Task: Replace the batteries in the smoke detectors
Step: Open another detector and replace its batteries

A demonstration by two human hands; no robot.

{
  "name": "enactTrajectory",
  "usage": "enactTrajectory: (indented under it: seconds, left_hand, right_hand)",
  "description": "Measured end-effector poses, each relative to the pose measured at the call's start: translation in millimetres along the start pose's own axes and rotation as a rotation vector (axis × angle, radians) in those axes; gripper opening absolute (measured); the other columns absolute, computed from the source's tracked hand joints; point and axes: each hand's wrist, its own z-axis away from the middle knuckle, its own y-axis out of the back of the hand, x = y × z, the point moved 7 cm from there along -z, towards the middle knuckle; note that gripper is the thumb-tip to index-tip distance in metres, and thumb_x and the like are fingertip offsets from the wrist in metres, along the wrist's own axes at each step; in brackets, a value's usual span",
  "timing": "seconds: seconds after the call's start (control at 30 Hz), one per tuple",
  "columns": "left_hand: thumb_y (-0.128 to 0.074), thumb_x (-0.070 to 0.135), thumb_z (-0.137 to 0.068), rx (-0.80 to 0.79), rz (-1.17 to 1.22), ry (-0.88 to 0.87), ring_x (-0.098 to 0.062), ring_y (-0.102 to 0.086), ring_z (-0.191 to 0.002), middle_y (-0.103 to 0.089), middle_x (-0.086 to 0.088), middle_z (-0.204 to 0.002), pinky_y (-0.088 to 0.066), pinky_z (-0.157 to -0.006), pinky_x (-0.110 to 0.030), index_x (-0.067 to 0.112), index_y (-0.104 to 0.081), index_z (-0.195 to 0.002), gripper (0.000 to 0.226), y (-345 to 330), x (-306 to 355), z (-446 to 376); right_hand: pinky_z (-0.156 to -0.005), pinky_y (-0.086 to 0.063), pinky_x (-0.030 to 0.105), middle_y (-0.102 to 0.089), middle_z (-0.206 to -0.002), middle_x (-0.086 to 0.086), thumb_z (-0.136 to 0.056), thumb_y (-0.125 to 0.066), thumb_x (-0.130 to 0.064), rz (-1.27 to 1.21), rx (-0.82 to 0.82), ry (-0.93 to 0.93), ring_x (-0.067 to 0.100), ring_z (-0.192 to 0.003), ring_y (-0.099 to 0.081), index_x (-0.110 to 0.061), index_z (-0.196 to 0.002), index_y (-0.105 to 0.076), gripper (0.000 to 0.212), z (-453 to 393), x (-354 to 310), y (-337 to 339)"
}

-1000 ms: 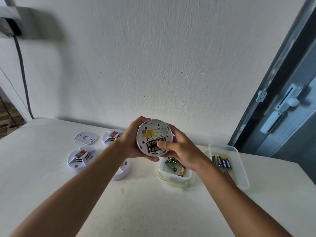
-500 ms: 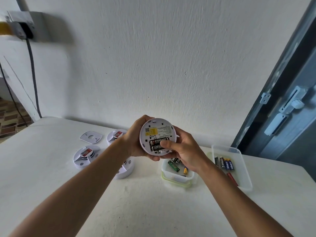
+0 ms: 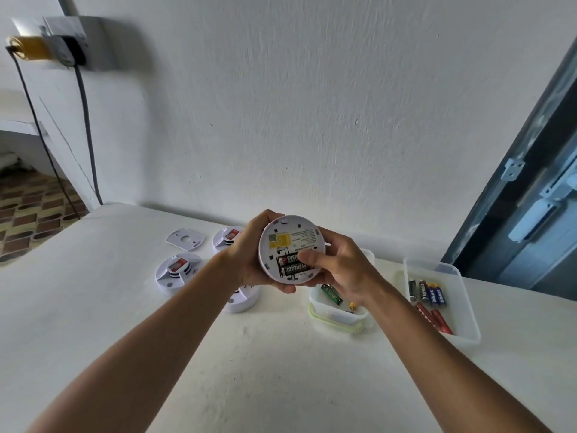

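On the white table (image 3: 93, 323), at the far left, a flat mounting plate (image 3: 184, 239) is laid, with two opened smoke detectors (image 3: 175, 273) near it. A round detector (image 3: 288, 247) is held above the table centre, its back turned to the camera. It is gripped at its left edge by the left hand (image 3: 249, 254), fingers curled shut around the rim. Two black batteries (image 3: 292, 265) are seated in its bay, and the right hand (image 3: 338, 268) is closed on the right rim, thumb pressed on them. A small tub (image 3: 335, 314) holding a green battery (image 3: 331, 294) lies below, and a tray (image 3: 468, 320) of batteries stands right.
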Motion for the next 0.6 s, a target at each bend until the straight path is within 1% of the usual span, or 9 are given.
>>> enactTrajectory:
  seconds: [0.1, 0.17, 0.23, 0.3, 0.37, 0.4, 0.5, 0.57, 0.6]
  left_hand:
    - [-0.039, 0.049, -0.082, 0.034, 0.04, 0.01, -0.038, -0.064, -0.082, -0.064, -0.02, -0.098, -0.055, -0.052, -0.039, 0.01, -0.064, -0.114, 0.056, 16, -3, 9]
    - [-0.039, 0.048, -0.08, 0.052, 0.08, -0.006, -0.038, -0.066, -0.081, -0.067, -0.019, -0.095, -0.056, -0.055, -0.039, 0.011, -0.071, -0.104, 0.055, 32, -5, 20]
    - [-0.041, 0.048, -0.078, 0.076, 0.09, -0.039, -0.037, -0.068, -0.082, -0.069, -0.019, -0.094, -0.056, -0.061, -0.042, 0.013, -0.075, -0.096, 0.052, 53, 0, 35]
    - [-0.039, 0.048, -0.082, 0.104, 0.12, -0.074, -0.039, -0.069, -0.085, -0.07, -0.021, -0.098, -0.058, -0.065, -0.046, 0.012, -0.076, -0.095, 0.052, 76, 7, 49]
    - [-0.034, 0.048, -0.089, 0.13, 0.169, -0.117, -0.042, -0.069, -0.088, -0.07, -0.023, -0.103, -0.059, -0.068, -0.05, 0.012, -0.078, -0.094, 0.057, 110, 14, 66]
    - [-0.032, 0.048, -0.091, 0.143, 0.198, -0.131, -0.044, -0.069, -0.089, -0.07, -0.024, -0.105, -0.059, -0.071, -0.05, 0.011, -0.078, -0.096, 0.059, 127, 16, 75]
    - [-0.035, 0.05, -0.094, 0.237, 0.308, -0.192, -0.05, -0.067, -0.093, -0.069, -0.028, -0.109, -0.054, -0.081, -0.055, 0.008, -0.071, -0.11, 0.057, 188, 17, 103]
    - [-0.037, 0.051, -0.095, 0.292, 0.399, -0.231, -0.053, -0.063, -0.098, -0.066, -0.029, -0.114, -0.055, -0.077, -0.059, 0.008, -0.062, -0.121, 0.057, 232, 14, 117]
    - [-0.037, 0.053, -0.095, 0.305, 0.438, -0.244, -0.053, -0.061, -0.101, -0.063, -0.03, -0.119, -0.055, -0.075, -0.059, 0.007, -0.057, -0.127, 0.06, 249, 10, 120]
  right_hand:
    - [-0.061, -0.058, 0.037, -0.073, -0.103, 0.014, -0.076, -0.074, -0.012, -0.016, -0.035, -0.024, 0.034, -0.09, -0.071, -0.017, -0.114, -0.066, 0.039, -9, 7, -14]
    - [-0.069, -0.06, 0.042, -0.072, -0.105, 0.014, -0.08, -0.072, -0.009, -0.033, -0.067, -0.049, 0.033, -0.094, -0.071, -0.017, -0.115, -0.065, 0.036, -17, 14, -32]
    - [-0.079, -0.059, 0.047, -0.071, -0.108, 0.013, -0.078, -0.072, -0.02, -0.049, -0.098, -0.086, 0.033, -0.1, -0.069, -0.019, -0.117, -0.064, 0.04, -31, 21, -56]
    - [-0.082, -0.058, 0.044, -0.07, -0.111, 0.012, -0.078, -0.069, -0.033, -0.026, -0.085, -0.111, 0.032, -0.103, -0.067, -0.019, -0.12, -0.062, 0.045, -48, 24, -75]
    - [-0.078, -0.057, 0.04, -0.068, -0.108, 0.014, -0.088, -0.063, -0.034, -0.003, -0.001, -0.103, 0.032, -0.097, -0.068, -0.013, -0.12, -0.061, 0.038, -74, 27, -96]
    - [-0.074, -0.057, 0.039, -0.068, -0.103, 0.014, -0.092, -0.06, -0.03, -0.002, 0.058, -0.099, 0.03, -0.091, -0.068, -0.01, -0.114, -0.062, 0.029, -84, 29, -106]
    - [-0.074, -0.058, 0.041, -0.068, -0.086, 0.009, -0.088, -0.064, -0.018, 0.108, 0.247, -0.065, 0.024, -0.076, -0.066, -0.014, -0.091, -0.065, 0.004, -122, 44, -139]
    - [-0.079, -0.059, 0.039, -0.069, -0.082, 0.005, -0.082, -0.064, -0.014, 0.345, 0.337, 0.004, 0.022, -0.076, -0.065, -0.019, -0.086, -0.068, 0.008, -153, 51, -158]
    - [-0.076, -0.058, 0.031, -0.07, -0.085, 0.005, -0.082, -0.062, -0.011, 0.461, 0.348, 0.022, 0.021, -0.076, -0.065, -0.018, -0.089, -0.071, 0.013, -166, 53, -165]
